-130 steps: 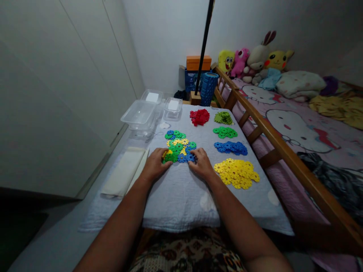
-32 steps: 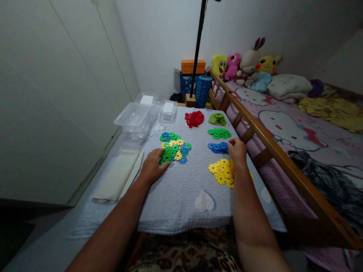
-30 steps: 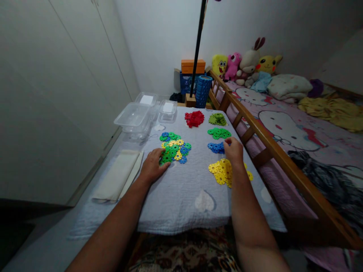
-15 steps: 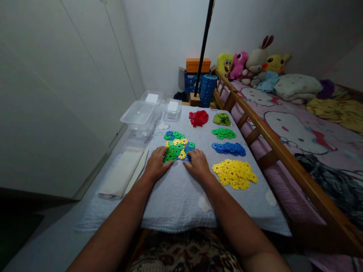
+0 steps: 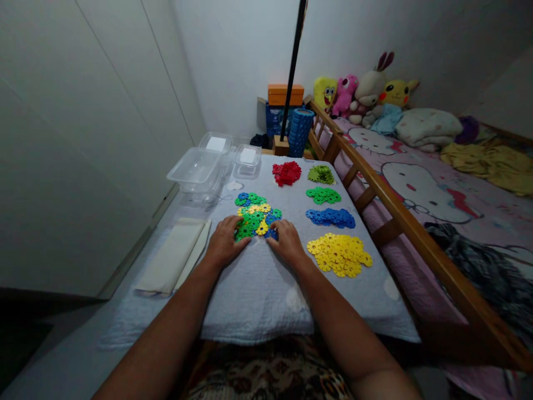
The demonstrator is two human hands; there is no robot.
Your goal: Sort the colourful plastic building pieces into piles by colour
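A mixed pile of green, blue and yellow snowflake discs (image 5: 253,218) lies in the middle of the cloth-covered table. At its left edge rests my left hand (image 5: 225,240), curved around green discs with thumb and fingers apart. My right hand (image 5: 288,242) touches the near right side of the pile, beside blue discs, its thumb and index finger spread. Sorted discs form separate heaps on the right: yellow (image 5: 340,254), blue (image 5: 331,218), green (image 5: 323,195), light green (image 5: 321,174) and red (image 5: 287,173). The undersides of my fingers are partly hidden.
Clear plastic containers (image 5: 195,165) stand at the back left, and a folded beige cloth (image 5: 171,258) lies in front of them. A wooden bed rail (image 5: 400,225) runs along the table's right side. Behind the table rises a black pole (image 5: 293,66).
The whole view has shifted slightly, so everything appears a little further left. Both hands keep almost the same pose at the mixed pile.
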